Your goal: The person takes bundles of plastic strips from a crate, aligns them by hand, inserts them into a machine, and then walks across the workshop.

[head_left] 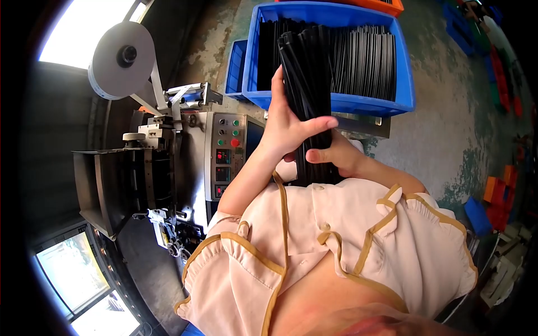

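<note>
A thick bundle of long, thin black strips (307, 89) stands between my hands, its lower end close to my chest. What the strips are I cannot make out. My left hand (290, 126) is wrapped around the bundle from the left, thumb across its front. Lower down on the right, my right hand (343, 154) grips the same bundle with its thumb in front; its other fingers are hidden behind. The bundle's upper end overlaps a blue crate (372, 105), in which many similar black strips (364, 64) stand packed in rows.
To my left stands a machine with a control panel (227, 148) of buttons and red displays. A large white tape reel (106, 61) is mounted on it. A smaller blue bin (235, 70) sits beside the crate. Orange and blue bins (496, 190) lie far right.
</note>
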### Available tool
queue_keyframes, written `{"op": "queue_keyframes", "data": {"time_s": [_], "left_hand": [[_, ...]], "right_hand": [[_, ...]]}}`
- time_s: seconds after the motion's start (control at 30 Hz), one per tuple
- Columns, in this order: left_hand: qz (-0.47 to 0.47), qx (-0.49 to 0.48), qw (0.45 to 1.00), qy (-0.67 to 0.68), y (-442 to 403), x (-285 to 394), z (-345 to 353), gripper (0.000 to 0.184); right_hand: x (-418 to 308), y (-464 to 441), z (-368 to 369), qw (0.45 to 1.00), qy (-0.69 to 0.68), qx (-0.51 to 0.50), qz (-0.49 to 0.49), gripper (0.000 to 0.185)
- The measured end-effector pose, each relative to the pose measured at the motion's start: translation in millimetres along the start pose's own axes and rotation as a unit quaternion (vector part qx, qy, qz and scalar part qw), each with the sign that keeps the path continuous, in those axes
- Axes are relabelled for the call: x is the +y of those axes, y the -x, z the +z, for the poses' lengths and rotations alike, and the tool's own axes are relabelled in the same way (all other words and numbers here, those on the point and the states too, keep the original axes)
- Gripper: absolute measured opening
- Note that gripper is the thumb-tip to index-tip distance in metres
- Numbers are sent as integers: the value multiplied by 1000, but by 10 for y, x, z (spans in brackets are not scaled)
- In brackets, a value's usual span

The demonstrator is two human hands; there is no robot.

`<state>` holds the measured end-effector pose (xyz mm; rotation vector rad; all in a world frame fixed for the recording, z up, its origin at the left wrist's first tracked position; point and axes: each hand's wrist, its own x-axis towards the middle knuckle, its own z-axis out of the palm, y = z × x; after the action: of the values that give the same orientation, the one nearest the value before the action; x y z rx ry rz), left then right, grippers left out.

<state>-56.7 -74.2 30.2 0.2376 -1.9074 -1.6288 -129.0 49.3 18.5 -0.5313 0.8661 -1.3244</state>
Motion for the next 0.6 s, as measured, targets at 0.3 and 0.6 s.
{"op": "queue_keyframes", "data": {"time_s": [0.3, 0.6], "left_hand": [[20, 54, 995, 87, -33, 57, 73, 95], [-294, -122, 820, 476, 130, -29, -172, 77]], "right_hand": [[-58, -39, 55, 996, 14, 56, -63, 31], [-413, -16, -651, 676, 552, 169, -457, 16]]}}
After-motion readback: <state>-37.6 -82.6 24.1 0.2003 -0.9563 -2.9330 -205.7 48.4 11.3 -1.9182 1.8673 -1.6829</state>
